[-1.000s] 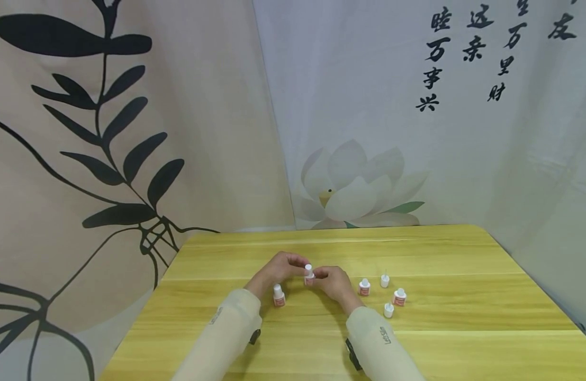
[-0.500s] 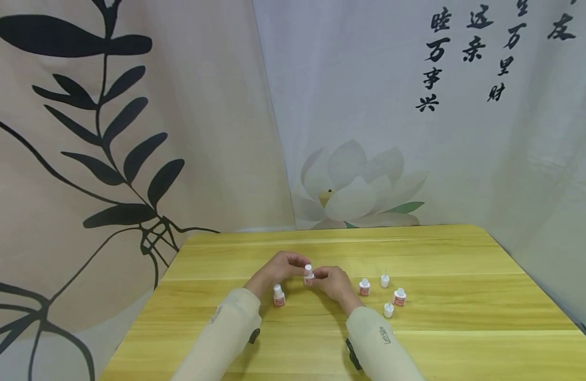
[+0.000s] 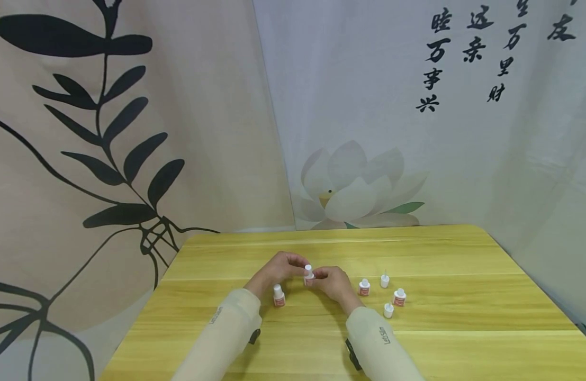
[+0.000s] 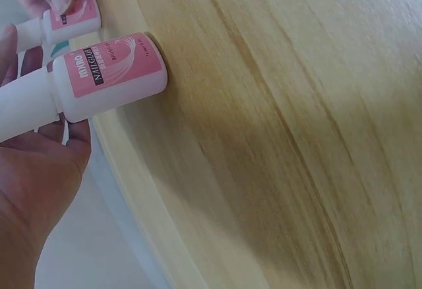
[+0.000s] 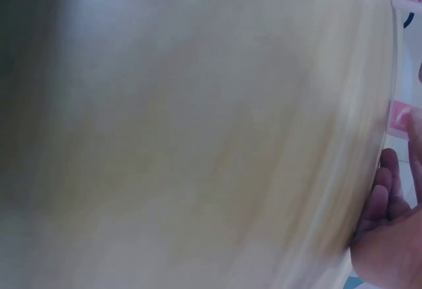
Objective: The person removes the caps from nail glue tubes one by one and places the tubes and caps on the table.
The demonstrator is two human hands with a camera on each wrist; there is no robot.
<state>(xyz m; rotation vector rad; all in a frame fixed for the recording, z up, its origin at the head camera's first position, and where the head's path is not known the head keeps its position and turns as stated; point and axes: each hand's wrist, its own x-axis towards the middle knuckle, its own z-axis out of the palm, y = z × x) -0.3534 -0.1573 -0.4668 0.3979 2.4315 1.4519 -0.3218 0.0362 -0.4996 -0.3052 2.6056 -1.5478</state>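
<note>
Between both hands stands a small nail glue bottle with a pink label and a tall white cap. My left hand pinches its cap from the left. From the right, my right hand grips the bottle's body, its thumb over the label in the left wrist view. Close by my left wrist, a second capped nail glue bottle stands upright; it looms large in the left wrist view, partly hiding the left fingers. Only part of the right hand and the held bottle's pink label show in the right wrist view.
Right of my right hand stand two uncapped nail glue bottles, one nearer and one farther right. Two white brush caps sit beside them, brushes pointing up. The wooden table reaches back to a printed curtain.
</note>
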